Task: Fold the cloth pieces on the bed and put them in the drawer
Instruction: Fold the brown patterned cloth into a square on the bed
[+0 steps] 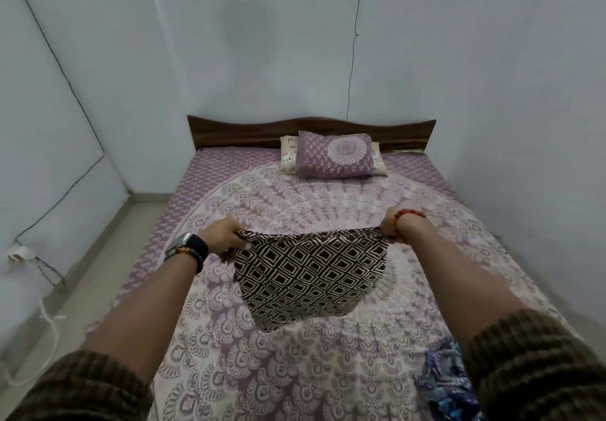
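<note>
A black-and-white diamond-print cloth [310, 269] hangs stretched at the centre of the frame, held up by its top edge above the bed [426, 197], its lower end trailing onto the lilac mandala sheet. The left hand [226, 235], its wrist wearing a dark watch and beaded bracelets, pinches the cloth's upper left corner; the right hand [392, 225], with a red bead bracelet at the wrist, pinches the upper right corner. Each grip is closed on fabric, fingers curled round the bunched edge, and the cloth sags in a shallow arc between them.

The step in hand appears to be the fold itself: the piece is spread by two corners, seemingly ready to be doubled. The next move likely calls for bringing the two pinched corners together, or laying the cloth flat on the sheet and turning one half over the other, keeping the edges lined up so the limp fabric does not twist.

A second piece, a crumpled blue patterned cloth [442, 384], lies at the lower right of the frame beside the right sleeve, seemingly not yet folded. At the upper centre, a purple pillow [334, 156] rests against the wooden headboard [229, 131] with a paler pillow [288, 154] behind it. No drawer is in view.
</note>
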